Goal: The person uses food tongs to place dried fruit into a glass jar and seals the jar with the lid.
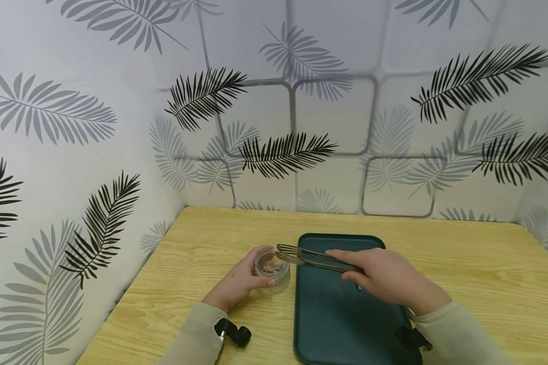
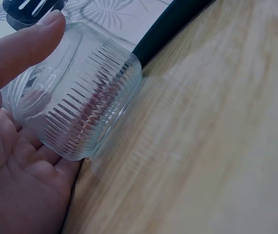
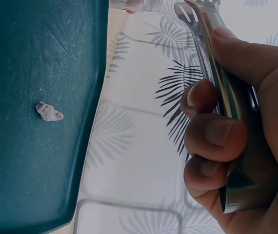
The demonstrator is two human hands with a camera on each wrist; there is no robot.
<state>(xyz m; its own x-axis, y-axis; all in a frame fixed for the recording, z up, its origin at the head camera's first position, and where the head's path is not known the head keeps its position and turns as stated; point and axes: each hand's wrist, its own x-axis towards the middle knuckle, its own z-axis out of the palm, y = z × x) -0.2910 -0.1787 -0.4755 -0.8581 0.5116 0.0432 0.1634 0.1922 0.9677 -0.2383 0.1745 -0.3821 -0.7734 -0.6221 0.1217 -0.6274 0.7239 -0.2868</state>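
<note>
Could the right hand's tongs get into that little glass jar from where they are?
Probably yes: the tongs in the right hand have their tips at the jar's open mouth, and the left hand grips only its side.

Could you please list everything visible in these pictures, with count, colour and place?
Glass jar: one, clear and ribbed, pinkish bits inside, on the table left of the tray.
Tongs: one pair, silver metal, tips over the jar's mouth.
Tray: one, dark green, on the table beneath the right hand.
Shell-like piece: one, pinkish, lying on the tray.
Table: one, light wood, in a corner.
Walls: white with grey and black leaf print.
Left hand: grips the jar.
Right hand: grips the tongs.
</note>
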